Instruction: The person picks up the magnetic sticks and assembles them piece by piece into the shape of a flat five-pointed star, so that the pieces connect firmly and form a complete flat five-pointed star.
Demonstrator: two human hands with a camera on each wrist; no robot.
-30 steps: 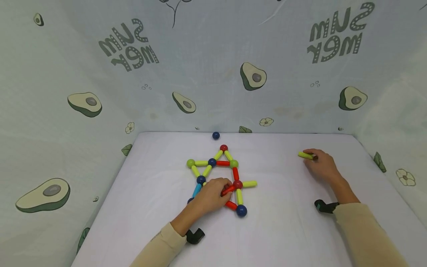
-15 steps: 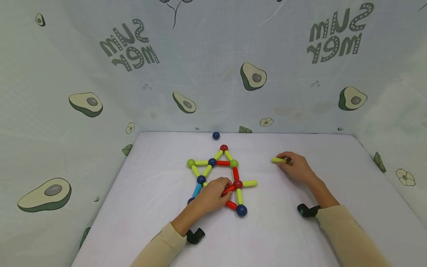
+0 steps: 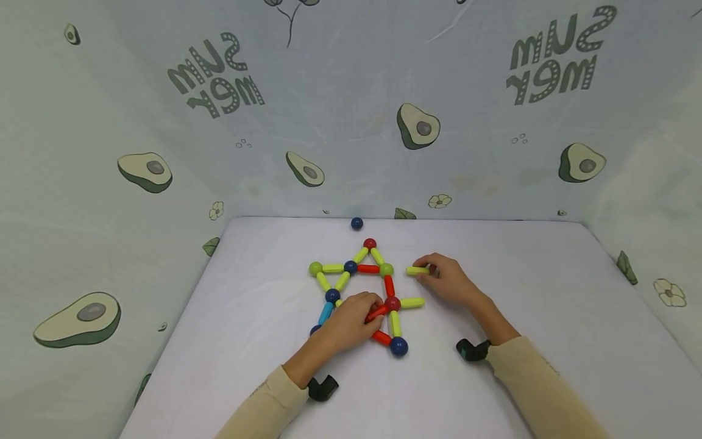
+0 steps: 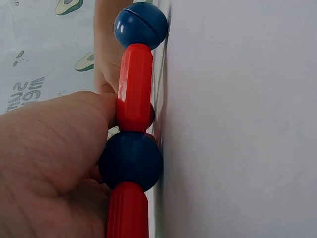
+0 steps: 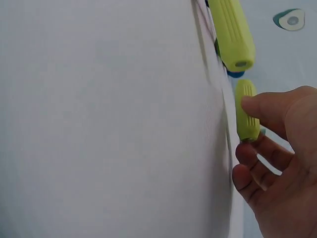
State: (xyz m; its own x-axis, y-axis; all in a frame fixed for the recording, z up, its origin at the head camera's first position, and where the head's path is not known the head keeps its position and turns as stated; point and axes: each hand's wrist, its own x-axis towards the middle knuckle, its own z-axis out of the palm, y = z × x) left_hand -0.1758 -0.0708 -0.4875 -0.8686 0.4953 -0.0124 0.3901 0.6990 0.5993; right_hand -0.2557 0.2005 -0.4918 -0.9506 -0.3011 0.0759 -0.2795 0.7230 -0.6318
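A flat figure of magnetic sticks and balls lies on the white table, with green, blue and red balls. My left hand (image 3: 351,320) lies over its lower middle and holds a red stick (image 3: 376,314) that runs to a red ball (image 3: 392,303). In the left wrist view, the thumb sits beside a red stick (image 4: 134,89) and a dark blue ball (image 4: 131,161). My right hand (image 3: 446,280) pinches a yellow-green stick (image 3: 417,270) between thumb and fingers, just right of a green ball (image 3: 386,269). The left hand hides the figure's centre.
A loose blue ball (image 3: 357,224) sits near the table's back edge. One yellow-green stick (image 3: 412,302) juts right from the figure, its other end free. A cloth printed with avocados hangs behind the table (image 3: 526,292). Black wrist cameras hang under both wrists.
My right hand has travelled left across the table with the yellow-green stick, from the far right to close beside the figure. The left hand has stayed in place on the red stick.
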